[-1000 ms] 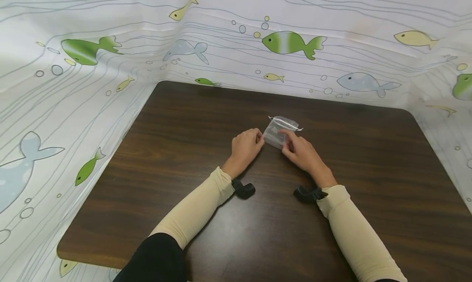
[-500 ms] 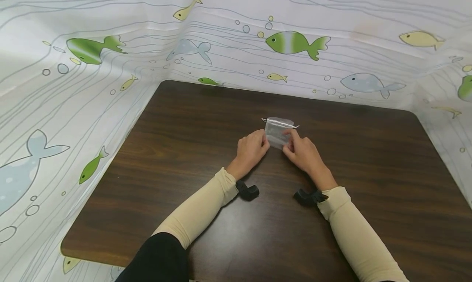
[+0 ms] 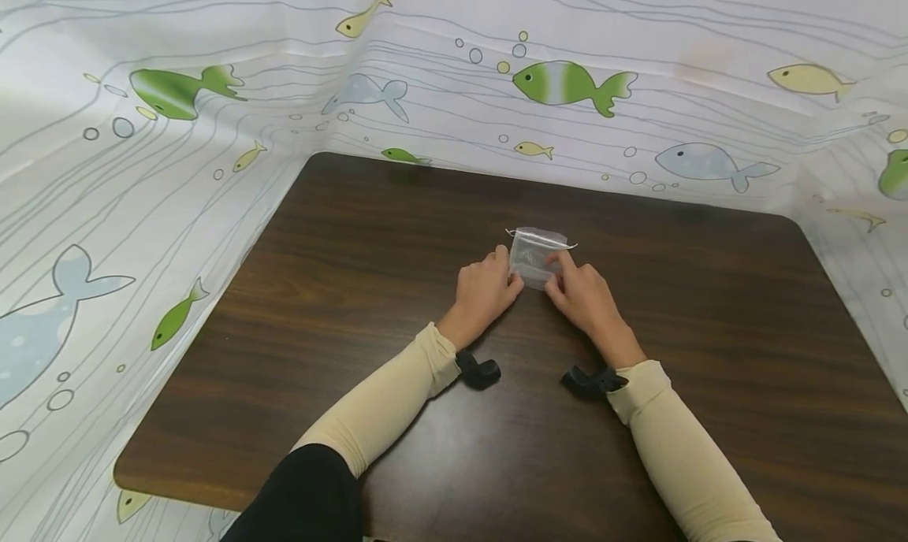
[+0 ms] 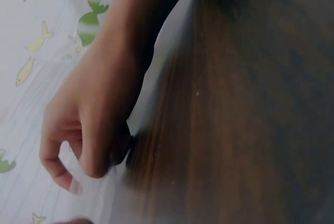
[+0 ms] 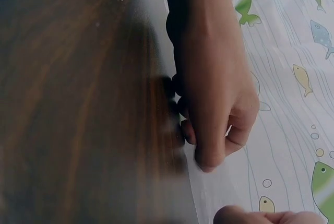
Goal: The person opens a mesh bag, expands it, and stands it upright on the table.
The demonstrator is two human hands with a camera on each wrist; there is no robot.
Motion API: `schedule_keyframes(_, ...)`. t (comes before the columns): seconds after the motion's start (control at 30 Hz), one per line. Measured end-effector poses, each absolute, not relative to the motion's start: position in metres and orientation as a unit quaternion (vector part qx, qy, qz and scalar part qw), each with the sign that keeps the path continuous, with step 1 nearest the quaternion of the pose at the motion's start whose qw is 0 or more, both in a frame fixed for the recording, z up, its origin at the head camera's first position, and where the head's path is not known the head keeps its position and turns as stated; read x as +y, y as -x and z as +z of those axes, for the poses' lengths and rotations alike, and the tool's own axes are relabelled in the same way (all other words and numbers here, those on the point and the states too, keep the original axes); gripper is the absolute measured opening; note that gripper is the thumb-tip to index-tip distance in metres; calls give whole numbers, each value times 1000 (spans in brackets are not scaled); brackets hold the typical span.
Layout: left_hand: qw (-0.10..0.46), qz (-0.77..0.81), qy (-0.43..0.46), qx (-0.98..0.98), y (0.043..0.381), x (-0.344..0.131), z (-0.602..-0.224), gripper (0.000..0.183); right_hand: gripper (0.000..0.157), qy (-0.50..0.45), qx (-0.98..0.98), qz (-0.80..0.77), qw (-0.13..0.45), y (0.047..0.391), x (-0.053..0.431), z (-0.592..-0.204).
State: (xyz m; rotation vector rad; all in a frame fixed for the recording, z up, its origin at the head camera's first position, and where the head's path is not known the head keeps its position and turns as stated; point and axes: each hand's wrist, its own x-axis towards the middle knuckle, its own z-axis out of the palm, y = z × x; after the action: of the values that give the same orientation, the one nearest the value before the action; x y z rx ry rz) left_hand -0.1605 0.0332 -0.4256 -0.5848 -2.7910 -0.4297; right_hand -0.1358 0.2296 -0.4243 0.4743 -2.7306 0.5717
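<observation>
A small translucent drawstring pouch with white cord ends is near the middle of the dark wooden table in the head view, its corded edge on the far side. My left hand pinches its left edge, thumb toward the near corner. On the opposite edge, my right hand grips the pouch between thumb and bent index finger. In the left wrist view, the pouch's clear film shows below the thumb of my left hand. The right wrist view shows my right hand with curled fingers. The exact fingertip contact is partly hidden.
The brown wood-grain table has rounded corners. A white fish-print sheet stands around its back and sides. Each wrist carries a black mount, the left mount and the right mount, close above the tabletop.
The pouch has turned so that its corded edge lies more level, and it sits slightly further left. My left hand has moved a little right against it. The right hand has barely moved.
</observation>
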Motion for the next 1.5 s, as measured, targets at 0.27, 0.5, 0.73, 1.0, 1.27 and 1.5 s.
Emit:
schedule_keyframes(0.27,164,-113,207,-958,162,33,-426,31,23,-160,-951,192,185,135,230,-424)
schedule_keyframes(0.5,147,-123,237,-952,163,34,-422,32,20,-138,-953,193,190,134,232,-424)
schedule_keyframes(0.73,129,-139,248,-950,166,33,-422,27,22,-150,-949,208,185,135,232,-424)
schedule_keyframes(1.0,117,-134,191,-965,164,33,-421,27,25,-144,-954,190,183,136,231,-425)
schedule_keyframes(1.27,115,-114,183,-970,162,31,-424,28,21,-132,-957,200,163,135,230,-428)
schedule_keyframes(1.5,85,-154,207,-962,166,26,-424,27,22,-134,-952,225,155,135,234,-429)
